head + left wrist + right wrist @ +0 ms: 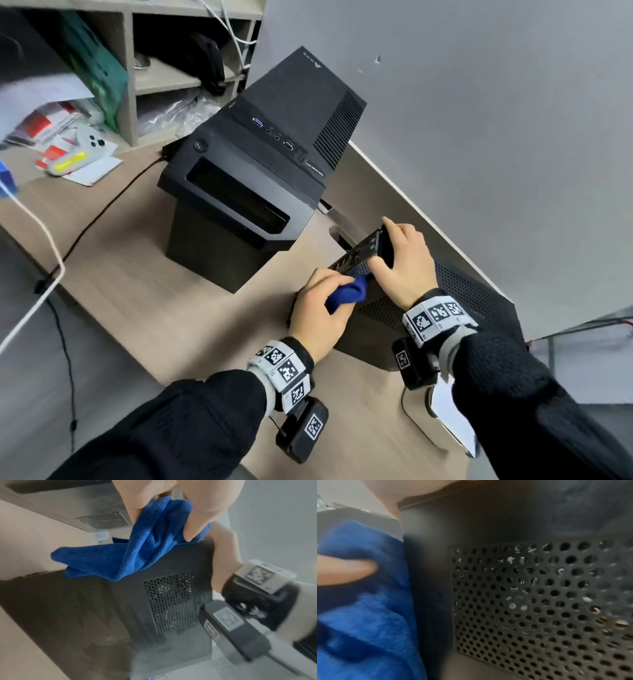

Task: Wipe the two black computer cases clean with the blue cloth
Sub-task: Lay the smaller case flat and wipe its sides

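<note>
The left hand (317, 305) has its fingers curled round the bunched blue cloth (346, 294) and presses it against the upper front corner of the smaller black case (479, 301), which stands near the desk's (171, 308) right edge, close against the grey partition (479, 137); the right hand (402, 263) is clamped over that case's top front edge, thumb on one side and fingers wrapped over the port strip, steadying it; in the left wrist view the cloth hangs in folds from the fingertips (192, 534) over the perforated side vent (171, 601), and a dusty grey film shows lower on the panel; the larger black case (246, 178) stands farther back toward the middle of the desk, apart from both hands, in front of the shelving (130, 85); a black cable (102, 209) trails across the desk to its left. Judging from this, the step in hand is wiping the smaller case, probably its upper corner and front edge; the next move seems to call for drawing the cloth down across the vented side while the right hand holds the case firm, then turning to the larger case, which may yet need wiping; whether it is already clean I cannot tell.
</note>
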Motion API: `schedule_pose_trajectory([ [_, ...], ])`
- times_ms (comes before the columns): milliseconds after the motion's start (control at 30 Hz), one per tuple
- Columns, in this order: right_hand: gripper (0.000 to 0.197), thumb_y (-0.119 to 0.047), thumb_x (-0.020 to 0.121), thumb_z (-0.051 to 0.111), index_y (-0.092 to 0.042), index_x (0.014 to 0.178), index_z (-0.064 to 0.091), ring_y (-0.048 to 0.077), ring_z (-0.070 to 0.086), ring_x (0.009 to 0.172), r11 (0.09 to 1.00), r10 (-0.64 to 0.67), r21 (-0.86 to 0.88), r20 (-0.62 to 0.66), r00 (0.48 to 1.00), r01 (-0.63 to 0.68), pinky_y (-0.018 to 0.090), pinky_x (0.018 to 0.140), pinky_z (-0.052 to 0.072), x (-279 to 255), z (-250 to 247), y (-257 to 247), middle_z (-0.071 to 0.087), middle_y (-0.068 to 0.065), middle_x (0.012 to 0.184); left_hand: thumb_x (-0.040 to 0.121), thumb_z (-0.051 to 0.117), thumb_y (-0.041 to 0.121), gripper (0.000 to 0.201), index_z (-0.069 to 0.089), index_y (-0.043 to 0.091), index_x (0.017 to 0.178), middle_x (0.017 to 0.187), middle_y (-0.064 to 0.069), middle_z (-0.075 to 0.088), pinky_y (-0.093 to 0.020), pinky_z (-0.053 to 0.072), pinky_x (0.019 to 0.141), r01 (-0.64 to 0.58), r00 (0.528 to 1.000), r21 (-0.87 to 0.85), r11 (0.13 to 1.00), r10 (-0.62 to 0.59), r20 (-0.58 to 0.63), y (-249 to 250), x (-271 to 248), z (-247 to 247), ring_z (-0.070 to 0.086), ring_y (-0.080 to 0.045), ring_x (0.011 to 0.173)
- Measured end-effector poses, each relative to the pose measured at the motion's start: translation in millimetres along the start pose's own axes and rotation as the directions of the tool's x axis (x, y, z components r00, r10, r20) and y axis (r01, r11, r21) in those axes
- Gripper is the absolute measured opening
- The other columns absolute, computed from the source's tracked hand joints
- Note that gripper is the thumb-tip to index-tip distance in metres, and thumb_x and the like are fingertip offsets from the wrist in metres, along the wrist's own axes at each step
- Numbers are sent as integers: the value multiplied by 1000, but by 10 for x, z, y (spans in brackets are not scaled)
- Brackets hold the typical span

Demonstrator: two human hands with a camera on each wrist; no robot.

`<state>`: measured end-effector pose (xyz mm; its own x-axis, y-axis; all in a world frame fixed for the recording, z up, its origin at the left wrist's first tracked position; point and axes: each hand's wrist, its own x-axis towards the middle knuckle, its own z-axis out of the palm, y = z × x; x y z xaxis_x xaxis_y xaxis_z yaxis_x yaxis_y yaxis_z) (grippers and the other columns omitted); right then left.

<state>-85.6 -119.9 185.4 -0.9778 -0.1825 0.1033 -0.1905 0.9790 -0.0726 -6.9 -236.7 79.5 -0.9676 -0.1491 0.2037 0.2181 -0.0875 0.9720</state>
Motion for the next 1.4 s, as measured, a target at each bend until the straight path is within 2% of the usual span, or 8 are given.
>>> schedule_pose_trajectory([
  [200, 77, -42, 71, 45, -20, 144, 38, 22, 40, 120, 999, 21, 32, -12, 1000, -20, 29, 89, 32, -2, 21, 11, 47, 2, 129, 77, 64, 14, 26, 73, 12, 101, 105, 6, 55, -37, 49, 83, -75, 997, 229, 970, 68, 38, -373, -280, 192, 56, -20, 94],
  [400, 78, -43, 70, 46, -21, 144, 39, 21, 40, 120, 999, 16, 50, -28, 999, -14, 29, 87, 32, -3, 34, 19, 47, 1, 128, 78, 68, 15, 33, 60, 21, 110, 104, 6, 57, -25, 49, 89, 65, 978, -13, 998, -67, -199, -166, -141, -27, 56, -6, 97],
  [533, 85, -51, 64, 36, -22, 143, 40, 21, 41, 120, 997, 10, 76, -48, 999, -6, 29, 88, 33, -5, 45, 12, 48, 1, 128, 84, 65, 16, 26, 62, 11, 110, 106, -2, 56, -20, 45, 88, -179, 971, 107, 978, 193, -138, 121, 123, 95, 57, -14, 97],
  [733, 76, -41, 70, 46, -23, 144, 39, 19, 40, 120, 998, 15, 60, -45, 999, -12, 29, 86, 33, -6, 31, -3, 47, -1, 129, 83, 63, 13, 12, 65, 17, 94, 94, 10, 52, -36, 52, 75, 77, 997, 234, 969, -78, -6, -505, 72, -93, 58, -19, 85],
  [933, 80, -46, 66, 40, -23, 143, 41, 19, 41, 120, 997, 11, 77, -63, 998, -6, 32, 88, 36, -9, 28, -13, 48, -1, 128, 85, 61, 22, 21, 66, 11, 103, 101, 5, 56, -29, 51, 80, -149, 987, 97, 984, 153, -41, -16, 220, 64, 58, -14, 92],
  [1133, 81, -47, 67, 39, -24, 144, 39, 18, 40, 121, 997, 12, 72, -53, 999, -8, 31, 87, 36, -13, 36, -13, 47, -1, 130, 86, 65, 22, 16, 66, 13, 99, 97, 6, 56, -37, 52, 72, -111, 992, 218, 970, 97, 74, -246, 238, -74, 57, -14, 82],
  [1267, 81, -47, 66, 40, -23, 143, 40, 17, 40, 120, 997, 20, 71, -49, 999, -17, 30, 87, 35, -23, 36, -16, 48, -2, 129, 87, 62, 23, 17, 64, 15, 103, 98, 7, 54, -28, 50, 73, -153, 988, 192, 969, 142, 67, -115, 298, -65, 56, -12, 86],
  [1400, 82, -47, 65, 42, -22, 143, 40, 18, 41, 119, 996, 15, 88, -36, 999, -12, 31, 88, 35, -23, 11, -10, 48, -1, 127, 89, 59, 22, 16, 63, 19, 104, 101, 4, 55, -29, 49, 73, 70, 988, 262, 962, -103, 113, -339, 226, -81, 58, -18, 87],
])
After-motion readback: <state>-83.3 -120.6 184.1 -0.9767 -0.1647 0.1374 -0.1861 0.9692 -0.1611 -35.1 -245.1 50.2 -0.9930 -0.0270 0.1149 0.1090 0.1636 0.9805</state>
